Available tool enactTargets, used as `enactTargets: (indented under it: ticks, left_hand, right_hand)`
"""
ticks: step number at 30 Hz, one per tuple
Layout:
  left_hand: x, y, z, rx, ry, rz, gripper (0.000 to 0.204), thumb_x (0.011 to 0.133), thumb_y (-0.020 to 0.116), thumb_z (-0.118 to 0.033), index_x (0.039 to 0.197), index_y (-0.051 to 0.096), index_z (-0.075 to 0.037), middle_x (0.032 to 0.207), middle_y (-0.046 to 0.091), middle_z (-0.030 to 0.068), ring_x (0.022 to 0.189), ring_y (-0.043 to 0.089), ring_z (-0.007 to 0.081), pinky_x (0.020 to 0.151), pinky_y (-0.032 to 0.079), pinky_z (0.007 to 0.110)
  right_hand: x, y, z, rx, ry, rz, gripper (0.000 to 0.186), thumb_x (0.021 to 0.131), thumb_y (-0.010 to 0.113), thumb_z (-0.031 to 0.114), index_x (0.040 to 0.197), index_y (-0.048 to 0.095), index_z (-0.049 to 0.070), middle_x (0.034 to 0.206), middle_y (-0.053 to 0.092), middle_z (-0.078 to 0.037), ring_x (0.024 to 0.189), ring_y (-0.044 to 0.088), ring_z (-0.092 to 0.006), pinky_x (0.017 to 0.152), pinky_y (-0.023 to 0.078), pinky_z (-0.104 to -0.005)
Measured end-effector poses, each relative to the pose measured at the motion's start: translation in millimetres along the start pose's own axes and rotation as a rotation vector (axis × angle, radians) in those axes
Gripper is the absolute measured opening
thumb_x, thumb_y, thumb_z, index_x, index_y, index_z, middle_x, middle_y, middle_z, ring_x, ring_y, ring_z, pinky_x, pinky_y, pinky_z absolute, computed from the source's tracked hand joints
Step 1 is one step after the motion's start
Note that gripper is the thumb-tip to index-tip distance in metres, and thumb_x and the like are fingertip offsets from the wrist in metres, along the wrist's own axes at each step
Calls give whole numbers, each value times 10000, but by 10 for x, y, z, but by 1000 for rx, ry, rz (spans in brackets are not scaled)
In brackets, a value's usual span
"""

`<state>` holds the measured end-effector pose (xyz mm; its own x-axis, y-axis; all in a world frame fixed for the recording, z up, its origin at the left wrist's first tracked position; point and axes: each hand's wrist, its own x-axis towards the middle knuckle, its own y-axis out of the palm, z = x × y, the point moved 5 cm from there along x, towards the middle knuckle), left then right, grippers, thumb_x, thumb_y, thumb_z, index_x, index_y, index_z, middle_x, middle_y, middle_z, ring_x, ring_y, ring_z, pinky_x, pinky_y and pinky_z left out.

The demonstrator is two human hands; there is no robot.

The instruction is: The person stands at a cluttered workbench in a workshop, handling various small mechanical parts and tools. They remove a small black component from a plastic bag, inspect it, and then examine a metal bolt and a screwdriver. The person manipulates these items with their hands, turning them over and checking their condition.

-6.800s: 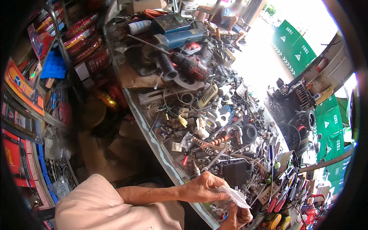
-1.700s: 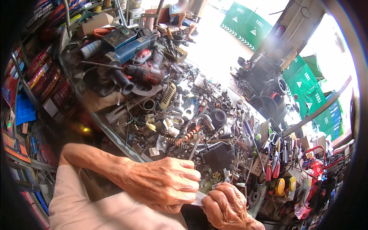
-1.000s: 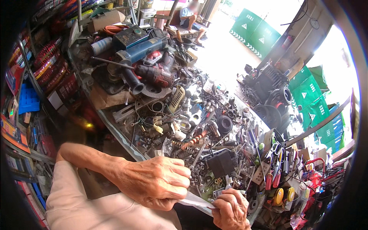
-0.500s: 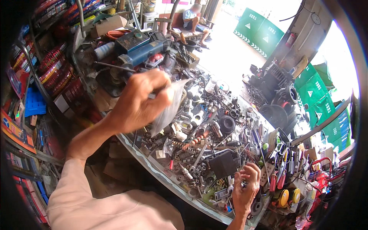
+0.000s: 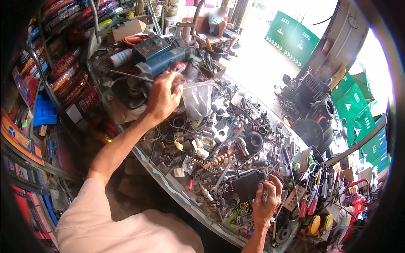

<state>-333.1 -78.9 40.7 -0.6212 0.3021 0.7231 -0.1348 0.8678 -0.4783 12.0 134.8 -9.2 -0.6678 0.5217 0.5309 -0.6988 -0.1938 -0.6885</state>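
Note:
My left hand (image 5: 165, 93) is raised over the cluttered glass-topped bench (image 5: 156, 177), shut on a translucent plastic bag (image 5: 198, 101) that hangs to its right. A blue angle grinder (image 5: 162, 63) and a long metal rod (image 5: 128, 75) lie just beyond that hand. My right hand (image 5: 266, 198) is lower right among loose parts, beside a black rectangular block (image 5: 244, 185), its fingers curled on something small that I cannot make out. Springs (image 5: 211, 162), sockets, fittings and wires lie heaped between my hands.
Stocked shelves (image 5: 29, 143) line the left. Pliers and screwdrivers (image 5: 314, 181) stand at the bench's right end. Tyres or wheels (image 5: 312, 130) are piled beyond. A seated person (image 5: 219, 29) is at the far back, near green barriers (image 5: 287, 36) in the bright opening.
My hands were together on the bag low at the front. The left has since risen forward with the bag, now hanging unfolded; the right let go and moved up beside the black block.

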Motion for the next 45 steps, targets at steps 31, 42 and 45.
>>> enactTargets:
  ticks: [31, 42, 45]
  left_hand:
    - [-1002, 981, -971, 9, 343, 665, 187, 773, 707, -223, 793, 681, -39, 993, 529, 112, 1030, 481, 269, 898, 363, 417]
    - [-956, 958, -830, -121, 322, 712, 169, 767, 694, -177, 893, 696, -64, 1025, 596, 60, 1110, 516, 246, 1041, 288, 421]
    - [-949, 954, -940, 69, 370, 722, 201, 774, 683, -220, 917, 672, -80, 1024, 573, 65, 1122, 500, 247, 1050, 269, 459]
  right_hand:
    - [-94, 57, -68, -21, 15, 35, 196, 875, 660, 41, 1063, 627, 0, 1172, 604, -185, 1040, 624, -367, 865, 518, -455]
    - [-91, 36, -64, -28, -3, 19, 205, 863, 670, 47, 1061, 634, 6, 1147, 613, -183, 1027, 625, -379, 862, 518, -460]
    - [-85, 38, -76, -16, -14, 6, 208, 858, 674, 47, 1057, 634, 5, 1134, 618, -183, 1020, 626, -380, 853, 522, -455]
